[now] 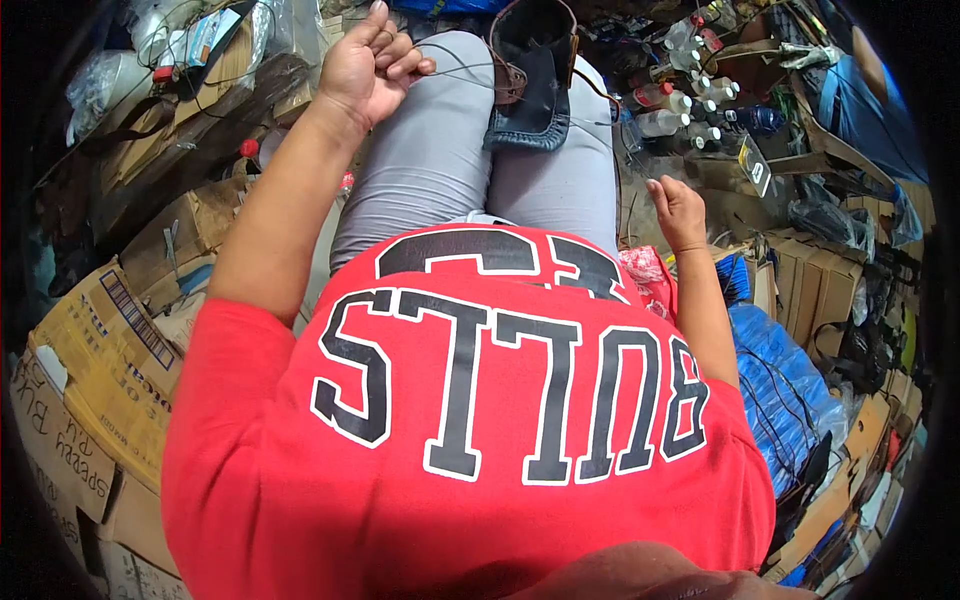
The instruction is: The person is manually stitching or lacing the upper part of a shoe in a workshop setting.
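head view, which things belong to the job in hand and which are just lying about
In the job, it seems:
thin dark cord, in the left hand
dark leather-like piece, on the thighs

Just lying about, apparently:
plastic bottles
yellow cardboard
blue plastic bundle

Leather piece (530,120) at knees (448,95), far centre. Left hand (368,68) left of it; right hand (680,213) to right, nearer. Bottles (662,123) far right, beyond right hand. Cardboard boxes (100,365) near left. Plastic bundle (778,385) at right, nearer than cardboard stack (815,285).
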The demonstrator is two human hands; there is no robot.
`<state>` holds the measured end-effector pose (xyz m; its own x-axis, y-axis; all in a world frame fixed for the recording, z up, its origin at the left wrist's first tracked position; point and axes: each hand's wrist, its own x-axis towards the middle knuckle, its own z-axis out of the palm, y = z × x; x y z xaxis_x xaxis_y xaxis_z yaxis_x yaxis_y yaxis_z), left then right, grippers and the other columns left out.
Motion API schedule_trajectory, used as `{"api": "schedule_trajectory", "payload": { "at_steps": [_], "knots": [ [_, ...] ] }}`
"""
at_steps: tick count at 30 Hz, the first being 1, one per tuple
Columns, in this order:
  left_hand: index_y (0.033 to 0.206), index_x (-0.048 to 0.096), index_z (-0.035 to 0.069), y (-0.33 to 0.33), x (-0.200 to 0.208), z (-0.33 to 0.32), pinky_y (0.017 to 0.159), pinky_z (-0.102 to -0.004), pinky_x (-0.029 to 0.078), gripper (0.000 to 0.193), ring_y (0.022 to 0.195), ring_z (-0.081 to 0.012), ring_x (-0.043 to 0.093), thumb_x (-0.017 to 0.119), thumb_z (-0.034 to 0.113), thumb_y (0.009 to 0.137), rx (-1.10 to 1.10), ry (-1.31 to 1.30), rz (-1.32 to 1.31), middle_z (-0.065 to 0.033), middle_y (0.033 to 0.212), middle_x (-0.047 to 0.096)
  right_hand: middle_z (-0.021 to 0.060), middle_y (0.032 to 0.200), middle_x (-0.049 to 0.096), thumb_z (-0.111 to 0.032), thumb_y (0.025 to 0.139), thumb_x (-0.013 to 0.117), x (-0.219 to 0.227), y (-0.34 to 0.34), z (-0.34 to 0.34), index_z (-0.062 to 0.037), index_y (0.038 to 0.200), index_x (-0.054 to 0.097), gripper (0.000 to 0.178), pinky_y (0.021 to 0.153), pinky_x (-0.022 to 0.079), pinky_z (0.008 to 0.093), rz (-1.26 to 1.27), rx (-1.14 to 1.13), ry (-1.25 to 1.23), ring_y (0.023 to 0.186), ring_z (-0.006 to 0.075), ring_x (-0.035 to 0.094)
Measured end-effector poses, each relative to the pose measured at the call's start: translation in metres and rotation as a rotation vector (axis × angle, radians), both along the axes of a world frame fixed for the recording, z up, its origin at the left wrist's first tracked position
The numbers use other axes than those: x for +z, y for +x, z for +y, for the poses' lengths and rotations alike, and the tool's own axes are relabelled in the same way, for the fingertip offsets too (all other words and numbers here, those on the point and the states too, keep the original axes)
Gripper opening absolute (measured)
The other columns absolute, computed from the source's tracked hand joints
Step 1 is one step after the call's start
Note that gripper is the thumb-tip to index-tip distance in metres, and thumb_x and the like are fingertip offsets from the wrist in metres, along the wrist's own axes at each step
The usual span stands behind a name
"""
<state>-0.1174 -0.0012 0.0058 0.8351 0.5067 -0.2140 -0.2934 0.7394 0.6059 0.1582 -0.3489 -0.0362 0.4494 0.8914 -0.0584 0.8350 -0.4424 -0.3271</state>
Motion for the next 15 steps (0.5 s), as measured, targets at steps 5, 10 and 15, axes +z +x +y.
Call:
{"api": "schedule_trajectory", "payload": {
  "at_steps": [5,10,15],
  "knots": [
    [0.071,0.059,0.007,-0.004,0.027,0.015,0.08,-0.0359,0.045,0.041,0.068,-0.0153,0.055,0.045,0.037,0.096,0.039,0.518,0.445,-0.0097,0.084,0.064,0.0065,0.081,0.061,-0.029,0.09,0.055,-0.024,0.042,-0.044,-0.0104,0.11,0.06,0.028,0.067,0.043,0.0327,1.12,-0.407,0.393,0.078,0.021,0.058],
    [0.108,0.065,0.007,0.0,0.014,0.038,0.094,-0.0294,0.041,0.03,0.103,-0.019,0.059,0.063,0.027,0.085,-0.049,1.293,0.594,-0.0062,0.112,0.064,0.0075,0.11,0.056,-0.023,0.083,0.066,0.046,0.03,0.008,-0.0076,0.121,0.056,0.042,0.085,0.041,0.0308,0.357,-0.416,0.64,0.098,0.0171,0.053],
    [0.107,0.062,0.006,0.077,0.008,-0.033,0.096,-0.0329,0.04,0.04,0.111,-0.0224,0.054,0.075,0.023,0.072,-0.285,1.484,0.383,-0.0109,0.119,0.058,0.0092,0.078,0.062,-0.023,0.079,0.066,0.111,-0.053,0.11,-0.0059,0.079,0.065,0.017,0.071,0.045,0.04,0.007,0.347,0.276,0.074,0.0278,0.059]
  ]
}}
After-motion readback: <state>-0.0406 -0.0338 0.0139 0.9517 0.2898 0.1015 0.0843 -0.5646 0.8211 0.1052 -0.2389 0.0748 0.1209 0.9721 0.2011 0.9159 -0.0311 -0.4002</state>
